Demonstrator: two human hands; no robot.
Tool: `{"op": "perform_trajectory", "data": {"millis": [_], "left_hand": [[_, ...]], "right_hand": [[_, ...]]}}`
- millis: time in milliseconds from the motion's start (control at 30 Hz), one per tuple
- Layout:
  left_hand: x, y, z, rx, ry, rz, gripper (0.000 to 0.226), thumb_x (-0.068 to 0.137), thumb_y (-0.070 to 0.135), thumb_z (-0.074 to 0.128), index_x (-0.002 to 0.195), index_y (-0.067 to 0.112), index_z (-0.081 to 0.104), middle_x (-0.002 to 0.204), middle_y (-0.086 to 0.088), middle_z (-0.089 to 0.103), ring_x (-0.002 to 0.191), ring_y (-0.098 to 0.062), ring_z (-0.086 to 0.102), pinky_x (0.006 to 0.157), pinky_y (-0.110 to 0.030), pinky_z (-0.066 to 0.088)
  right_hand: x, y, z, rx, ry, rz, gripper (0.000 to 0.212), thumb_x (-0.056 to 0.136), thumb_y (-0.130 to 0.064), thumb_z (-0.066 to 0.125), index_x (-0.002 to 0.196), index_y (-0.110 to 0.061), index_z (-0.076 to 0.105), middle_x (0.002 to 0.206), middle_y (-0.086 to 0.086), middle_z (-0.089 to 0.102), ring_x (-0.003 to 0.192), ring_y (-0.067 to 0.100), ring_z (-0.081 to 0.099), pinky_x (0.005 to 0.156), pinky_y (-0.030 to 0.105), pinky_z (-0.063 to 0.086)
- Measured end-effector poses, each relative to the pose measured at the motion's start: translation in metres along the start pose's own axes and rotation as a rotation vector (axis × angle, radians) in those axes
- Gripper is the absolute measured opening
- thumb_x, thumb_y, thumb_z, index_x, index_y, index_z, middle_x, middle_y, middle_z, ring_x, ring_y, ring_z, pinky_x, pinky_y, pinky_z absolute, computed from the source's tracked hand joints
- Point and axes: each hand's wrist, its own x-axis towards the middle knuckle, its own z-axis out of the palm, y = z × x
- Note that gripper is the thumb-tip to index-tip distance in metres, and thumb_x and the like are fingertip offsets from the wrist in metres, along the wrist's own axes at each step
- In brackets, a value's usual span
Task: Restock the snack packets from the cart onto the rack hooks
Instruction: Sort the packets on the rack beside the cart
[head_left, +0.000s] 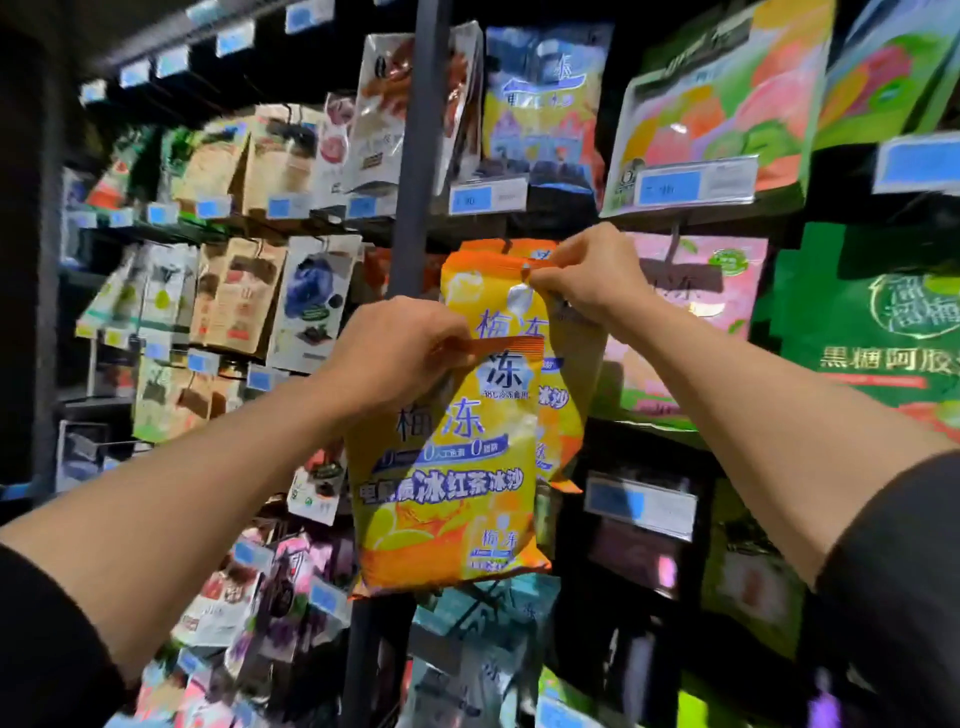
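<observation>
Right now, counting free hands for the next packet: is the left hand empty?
No, the left hand grips a yellow snack packet by its orange top edge.

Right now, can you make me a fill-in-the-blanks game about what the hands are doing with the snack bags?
1. The left hand grips the top of a ____ and orange snack packet.
2. The right hand pinches the top of another packet of the ____ kind.
3. The big green packet hangs to the ____ of the right hand.
4. The price tags on the rack are ____.

Missing words: yellow; same; right; blue
</observation>
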Motion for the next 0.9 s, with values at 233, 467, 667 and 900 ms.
{"op": "perform_trajectory", "data": {"millis": [233, 467, 667, 900], "left_hand": [[0.016, -0.022, 0.013, 0.126, -0.089, -0.027, 0.009, 0.088, 0.027, 0.064, 0.086, 0.02, 0.069, 0.088, 0.002, 0.069, 0.085, -0.029, 0.063, 0.057, -0.031, 0.035], [0.043, -0.037, 0.021, 0.192, -0.061, -0.103, 0.006, 0.086, 0.026, 0.067, 0.088, 0.022, 0.071, 0.087, 0.0, 0.07, 0.084, -0.03, 0.062, 0.058, -0.033, 0.039], [0.058, -0.035, 0.019, 0.251, -0.121, -0.117, 0.013, 0.088, 0.033, 0.063, 0.091, 0.022, 0.069, 0.089, 0.002, 0.068, 0.085, -0.026, 0.059, 0.06, -0.031, 0.033], [0.067, -0.038, 0.007, 0.249, -0.131, -0.118, 0.012, 0.087, 0.033, 0.066, 0.091, 0.022, 0.071, 0.079, 0.004, 0.063, 0.076, -0.022, 0.056, 0.061, -0.031, 0.038]], "right_hand": [[0.041, 0.013, 0.049, 0.175, -0.006, 0.008, 0.018, 0.08, -0.031, 0.075, 0.091, -0.017, 0.075, 0.091, 0.002, 0.073, 0.086, 0.019, 0.067, 0.083, 0.043, 0.055], [0.088, 0.024, 0.063, 0.415, 0.045, 0.054, 0.013, 0.07, -0.026, 0.073, 0.059, -0.03, 0.068, 0.061, -0.007, 0.065, 0.069, 0.023, 0.066, 0.075, 0.048, 0.058], [0.112, 0.023, 0.076, 0.414, -0.031, 0.088, 0.013, 0.069, -0.02, 0.078, 0.068, -0.008, 0.073, 0.056, 0.008, 0.064, 0.06, 0.027, 0.06, 0.069, 0.048, 0.056], [0.129, 0.02, 0.077, 0.45, -0.046, 0.14, 0.021, 0.075, -0.017, 0.079, 0.068, -0.001, 0.066, 0.066, 0.013, 0.066, 0.062, 0.026, 0.063, 0.076, 0.046, 0.057]]}}
